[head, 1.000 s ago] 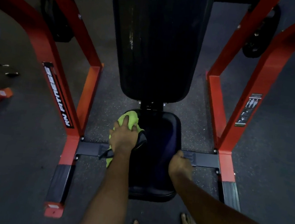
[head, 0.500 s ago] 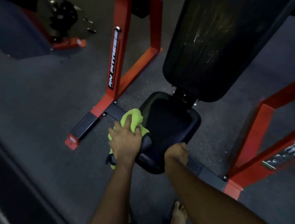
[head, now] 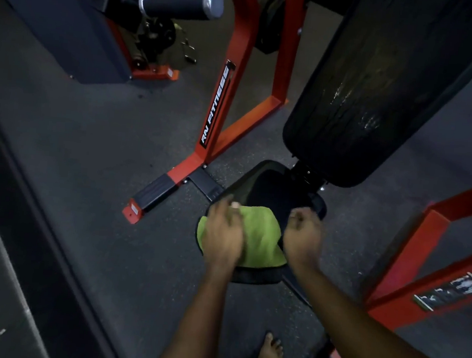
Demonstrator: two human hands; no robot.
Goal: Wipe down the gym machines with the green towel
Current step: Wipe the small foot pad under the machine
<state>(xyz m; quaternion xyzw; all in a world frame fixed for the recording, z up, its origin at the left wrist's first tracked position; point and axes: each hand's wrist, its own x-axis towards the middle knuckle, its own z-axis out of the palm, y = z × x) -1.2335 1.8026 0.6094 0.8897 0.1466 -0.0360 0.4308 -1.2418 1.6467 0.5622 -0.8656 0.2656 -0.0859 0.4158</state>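
The green towel [head: 264,238] lies spread over the front half of the black seat pad [head: 273,190] of a red-framed machine. My left hand [head: 224,235] lies on the towel's left part with its fingers stretched forward; it is blurred. My right hand [head: 304,236] hovers at the towel's right edge with fingers loosely curled and nothing visibly in them. The long black back pad [head: 365,90] slants up behind the seat, with wet streaks on it.
Red frame uprights [head: 221,106] stand left of the seat and more red frame [head: 422,252] to the right. A neighbouring machine with a padded roller [head: 181,5] is at the upper left. My bare foot [head: 269,356] is on the dark rubber floor.
The towel was bunched under my left hand at the seat's left edge and now lies spread on the seat. My right hand has let go of the seat's rim. The view swung left.
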